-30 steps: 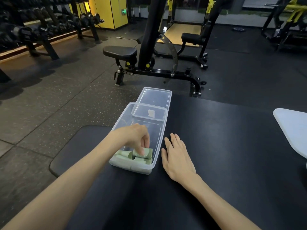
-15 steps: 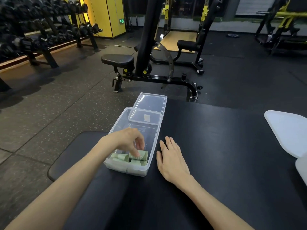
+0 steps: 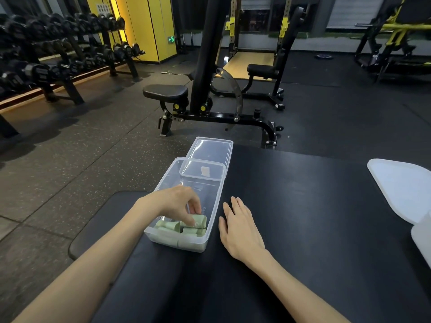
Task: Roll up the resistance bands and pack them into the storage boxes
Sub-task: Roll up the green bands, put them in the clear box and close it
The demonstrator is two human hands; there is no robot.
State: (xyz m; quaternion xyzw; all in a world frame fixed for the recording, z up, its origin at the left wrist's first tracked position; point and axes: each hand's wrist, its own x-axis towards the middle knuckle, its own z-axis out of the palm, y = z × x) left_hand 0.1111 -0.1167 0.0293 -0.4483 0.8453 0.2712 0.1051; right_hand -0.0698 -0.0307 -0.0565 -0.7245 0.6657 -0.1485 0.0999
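Rolls (image 3: pixel 184 226) lie directly under your left hand (image 3: pixel 177 203), at the near end of the clear box (image 3: pixel 215 206). Your left fingertips (image 3: pixel 191 222) are curled down into the box and touch the top of the roll (image 3: pixel 201 220) farthest from your wrist; whether thumb and fingers are closed round it or only pressing on it cannot be told, since the hand hides the contact. At least three pale green rolls are visible, packed side by side against the near wall. Their long axes run across the box, roughly square to your left forearm.

Your right hand (image 3: pixel 241 229) lies flat and open on the black pad (image 3: pixel 303 217), palm down, holding nothing, just outside the box's right wall and apart from it. The left hand is the nearer to the rolls; the right would have to cross the wall to reach them.

Beyond your left fingers the far part of the box is bare, with a lid (image 3: pixel 210 149) resting at the far end. Well off to the right of your right hand sits a second white lid (image 3: pixel 401 185).

Judgement: seating is the step in hand. Any further roll should go just beyond your fingertips, same axis, pressed against this row.
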